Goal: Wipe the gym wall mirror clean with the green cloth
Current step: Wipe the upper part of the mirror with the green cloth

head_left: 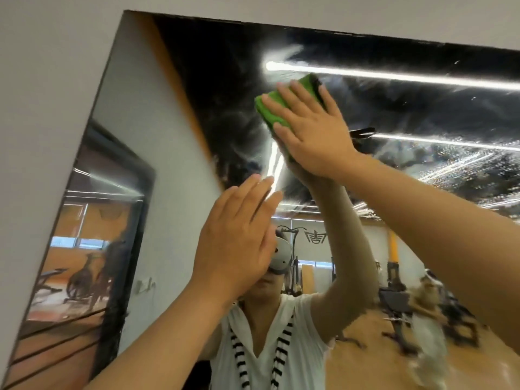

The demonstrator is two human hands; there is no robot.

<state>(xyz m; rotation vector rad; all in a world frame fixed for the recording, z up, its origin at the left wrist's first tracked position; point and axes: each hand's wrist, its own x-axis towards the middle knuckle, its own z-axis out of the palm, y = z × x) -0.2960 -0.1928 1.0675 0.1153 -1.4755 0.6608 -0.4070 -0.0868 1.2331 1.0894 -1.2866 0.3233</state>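
Progress stands at partly done, by my judgement. The green cloth [271, 111], folded into a pad, lies flat against the mirror [157, 136] high up, not far below its top edge. The right hand [312, 136] presses it to the glass with fingers straight and spread. The grip is not closed round the cloth, only bearing on it. The left hand [239, 237] is raised below and left of the cloth, fingers straight and together, holding nothing. Its fingertips are blurred, so I cannot tell whether they touch the glass.

Condition of glass: right of the cloth and below it, a broad band of droplets [450, 170] and wet streaks covers the pane. That part looks sprayed but not wiped. Just left of the cloth, cloudy smears [242, 128] show on the dark reflection, and that area appears passed over yet not clear. Further left of the cloth and lower, the glass reflects sharply, but I cannot say whether it is clean or untreated. Most of the wiping is left to do.

Surroundings: a grey wall [50, 80] borders the mirror left of and above the cloth. Reflected below the cloth are the person in a white top and gym machines [399, 305]. Nothing stands between the cloth and the wet band. The reach is high, and the raised left arm crosses the lower pane.
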